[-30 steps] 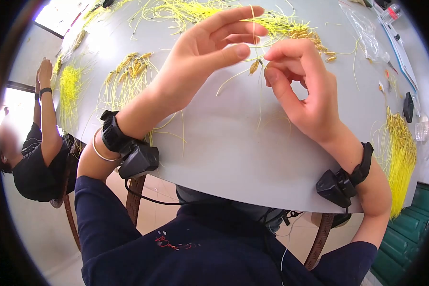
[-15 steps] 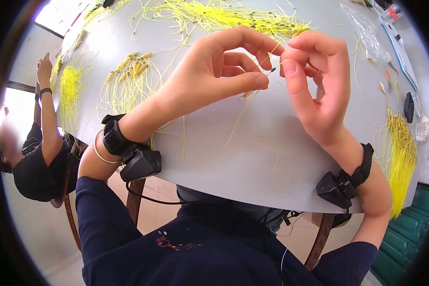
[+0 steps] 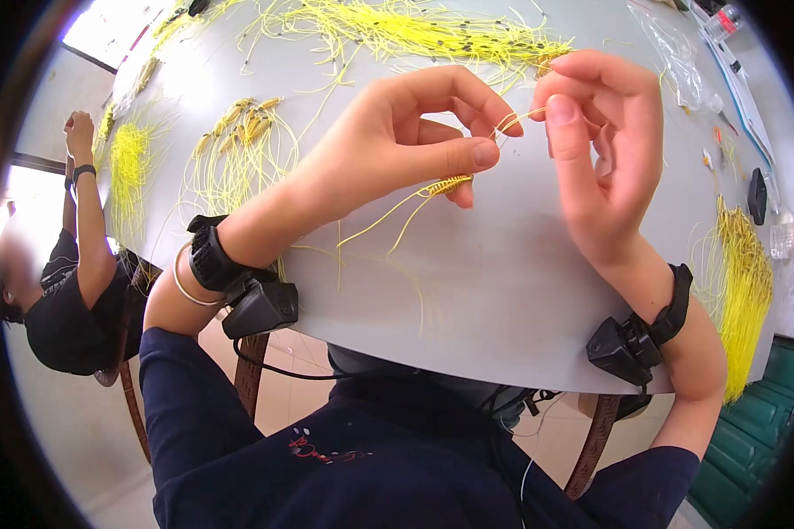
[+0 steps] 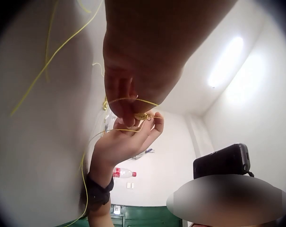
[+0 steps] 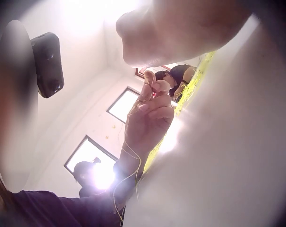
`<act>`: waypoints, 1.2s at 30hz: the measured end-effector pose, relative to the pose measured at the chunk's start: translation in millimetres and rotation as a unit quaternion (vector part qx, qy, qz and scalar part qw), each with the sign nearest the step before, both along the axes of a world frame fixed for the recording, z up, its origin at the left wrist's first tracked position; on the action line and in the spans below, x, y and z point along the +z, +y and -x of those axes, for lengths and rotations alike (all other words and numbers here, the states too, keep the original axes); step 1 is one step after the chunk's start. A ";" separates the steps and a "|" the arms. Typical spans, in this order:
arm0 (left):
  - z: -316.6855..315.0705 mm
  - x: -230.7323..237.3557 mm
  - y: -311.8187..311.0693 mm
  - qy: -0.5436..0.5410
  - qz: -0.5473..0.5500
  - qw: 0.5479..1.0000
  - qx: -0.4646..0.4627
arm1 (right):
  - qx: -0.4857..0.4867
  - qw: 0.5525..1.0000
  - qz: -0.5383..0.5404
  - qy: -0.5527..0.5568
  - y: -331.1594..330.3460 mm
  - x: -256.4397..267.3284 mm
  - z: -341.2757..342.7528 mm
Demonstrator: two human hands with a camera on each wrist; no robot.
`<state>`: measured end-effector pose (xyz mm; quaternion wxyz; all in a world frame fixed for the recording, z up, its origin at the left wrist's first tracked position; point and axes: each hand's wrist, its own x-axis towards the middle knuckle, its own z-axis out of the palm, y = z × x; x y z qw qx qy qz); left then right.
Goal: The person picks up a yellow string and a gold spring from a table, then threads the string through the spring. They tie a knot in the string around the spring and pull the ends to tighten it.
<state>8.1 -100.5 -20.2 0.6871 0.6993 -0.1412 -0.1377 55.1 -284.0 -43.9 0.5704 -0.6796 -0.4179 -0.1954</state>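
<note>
My left hand (image 3: 406,132) is curled over the table, holding a small gold wire coil (image 3: 447,185) under its fingers. Two thin yellow line ends hang from the coil towards the lower left. A loop of yellow line (image 3: 507,123) stands at the left thumb and forefinger and runs across to the right hand (image 3: 604,150), whose thumb and forefinger pinch it. In the left wrist view, the coil (image 4: 142,116) shows a small ring at its end, close to the right fingers. The right wrist view has the left fingers (image 5: 157,101) bent round the coil.
A heap of yellow lines with dark beads (image 3: 432,35) lies across the far side. Gold coils with lines (image 3: 247,123) lie at left, another bundle (image 3: 741,282) at right. Beyond are a plastic bag (image 3: 679,62) and bottle (image 3: 723,25). Another person (image 3: 71,291) sits at left.
Both hands have come lower, the right also moving rightwards. The gold coil, earlier hanging between the hands, is now under the left fingers, and a loop of line stands between the hands.
</note>
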 end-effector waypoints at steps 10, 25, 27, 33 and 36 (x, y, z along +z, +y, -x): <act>-1.2 -5.2 2.8 -0.055 0.051 0.997 0.020 | 0.078 0.966 0.028 0.244 0.2 -2.1 -3.0; -0.9 -4.9 3.6 -0.010 0.071 0.997 0.039 | 0.222 0.887 0.037 0.403 0.0 1.9 -0.4; -1.8 -6.2 3.6 -0.018 0.067 0.997 0.033 | 0.247 0.872 0.056 0.419 -0.5 1.5 -0.8; -4.7 -6.6 7.6 0.003 0.114 0.993 0.025 | 0.257 0.863 0.019 0.434 -1.4 -0.6 0.4; -6.8 -9.6 14.6 0.023 0.191 0.981 0.003 | 0.266 0.826 -0.088 0.490 -1.5 1.6 2.9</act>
